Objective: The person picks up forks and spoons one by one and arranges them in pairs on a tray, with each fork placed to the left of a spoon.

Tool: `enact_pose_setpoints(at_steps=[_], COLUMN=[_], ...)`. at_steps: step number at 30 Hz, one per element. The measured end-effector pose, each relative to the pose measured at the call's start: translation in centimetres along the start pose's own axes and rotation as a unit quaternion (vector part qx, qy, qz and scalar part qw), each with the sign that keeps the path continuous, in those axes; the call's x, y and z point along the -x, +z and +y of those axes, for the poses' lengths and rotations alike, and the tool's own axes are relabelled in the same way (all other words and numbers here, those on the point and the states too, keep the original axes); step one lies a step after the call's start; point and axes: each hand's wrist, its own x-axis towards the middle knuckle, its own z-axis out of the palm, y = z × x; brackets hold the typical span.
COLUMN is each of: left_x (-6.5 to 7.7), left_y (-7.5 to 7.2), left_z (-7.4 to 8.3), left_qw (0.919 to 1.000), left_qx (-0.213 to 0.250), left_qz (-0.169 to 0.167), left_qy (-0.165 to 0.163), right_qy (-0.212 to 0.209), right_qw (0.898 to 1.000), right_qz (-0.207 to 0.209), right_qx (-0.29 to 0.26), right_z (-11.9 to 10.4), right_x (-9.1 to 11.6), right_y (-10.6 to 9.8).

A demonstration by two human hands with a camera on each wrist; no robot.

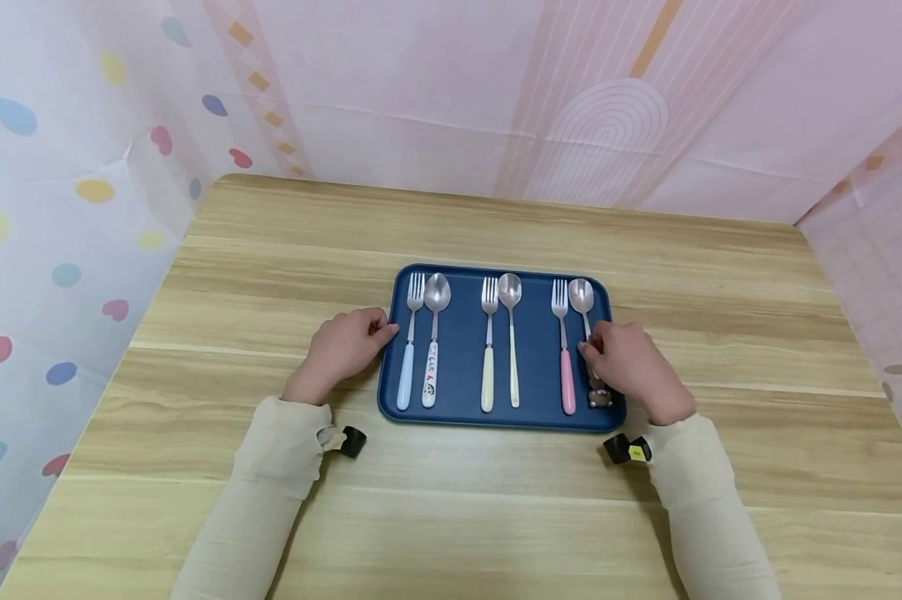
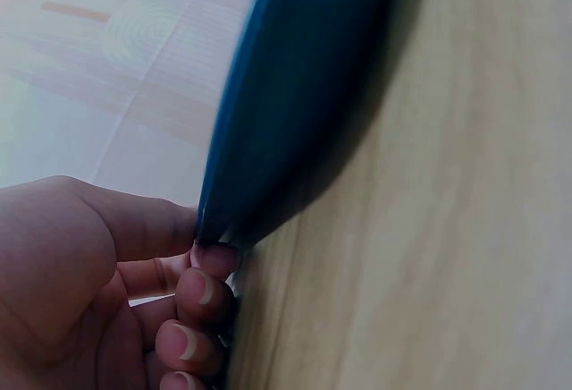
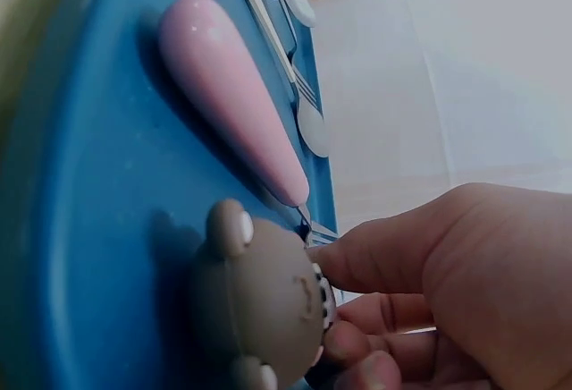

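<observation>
On the blue tray (image 1: 462,383) lie three fork-and-spoon pairs. My left hand (image 1: 348,343) pinches the tray's left rim; in the left wrist view the thumb (image 2: 156,227) rests on the rim, with curled fingers under it. At the tray's right side my right hand (image 1: 631,362) pinches the handle of a spoon (image 1: 582,296) whose end is a brown bear head (image 3: 264,296). Part of that handle is hidden by the fingers. Just left of it lies a fork with a pink handle (image 1: 567,379), untouched.
Further left on the tray are a cream-handled fork (image 1: 488,375), a slim-handled spoon (image 1: 514,367), a light-blue-handled fork (image 1: 406,375) and a spoon with a patterned handle (image 1: 430,375). The wooden table (image 1: 466,517) meets a patterned curtain (image 1: 421,100) behind.
</observation>
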Motion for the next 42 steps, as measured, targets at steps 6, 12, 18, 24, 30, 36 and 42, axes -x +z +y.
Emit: enact_pose_setpoints(at_steps=[6,12,18,24,30,36,42], left_x=[-0.01,0.02,0.02,0.01,-0.01,0.06,0.09], left_y=[0.08,0.14,0.09,0.15,0.18,0.09,0.06], left_z=[0.02,0.02,-0.04,-0.05,0.0,0.0,-0.09], left_qw=[1.0,1.0,1.0,1.0,1.0,1.0,1.0], left_qx=[0.0,-0.003,-0.002,-0.002,-0.002,-0.005,-0.004], left_qz=[-0.005,-0.003,-0.002,-0.002,-0.003,0.0,0.0], left_qy=[-0.003,0.001,0.001,-0.002,-0.001,-0.002,-0.003], right_qy=[0.011,0.03,0.032,0.03,0.026,0.02,0.017], right_qw=[1.0,0.999,0.999,0.999,0.999,1.0,1.0], right_qz=[-0.01,-0.018,-0.014,-0.011,-0.005,-0.001,-0.001], right_qx=[-0.012,-0.024,-0.028,-0.026,-0.021,-0.019,-0.018], right_z=[-0.09,-0.1,-0.23,-0.34,-0.35,-0.4,-0.56], right_x=[0.13,0.26,0.33,0.35,0.42,0.43,0.41], right_y=[-0.09,-0.17,-0.04,0.02,0.01,0.01,-0.07])
